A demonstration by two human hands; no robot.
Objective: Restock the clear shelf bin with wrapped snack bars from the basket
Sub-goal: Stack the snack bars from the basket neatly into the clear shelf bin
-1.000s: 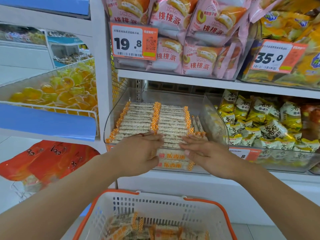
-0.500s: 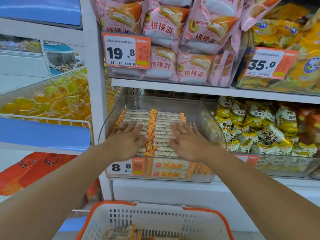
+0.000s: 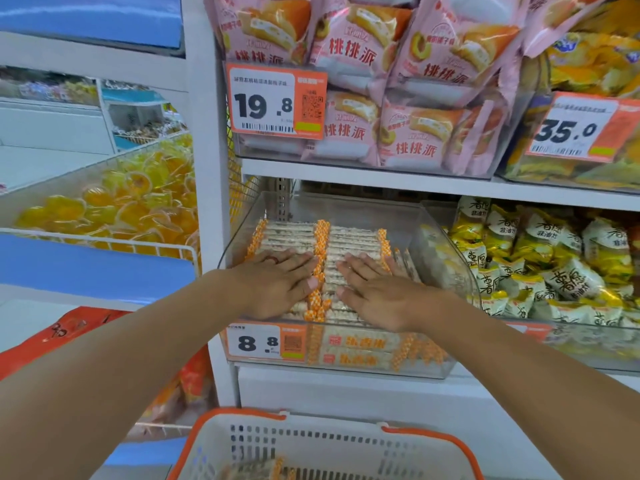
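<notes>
Two rows of wrapped snack bars fill the clear shelf bin, long axes left-right. Our left hand and right hand press flat, fingers spread, on the front bars. Below us, the basket is cut off; its remaining bars are barely visible.

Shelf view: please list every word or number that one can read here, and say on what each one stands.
"19.8": orange price tag on the upper bin.
"桃桃派": pink pie bags above.
"35.0": right price tag on the yellow-snack bin.
"8.8": price tag on the clear shelf bin.
Small print, barcodes and QR codes: too small.
Yellow-and-white packets: large characters, too blurred to be sure.
Bar wrappers behind the bin front: blurred.
</notes>
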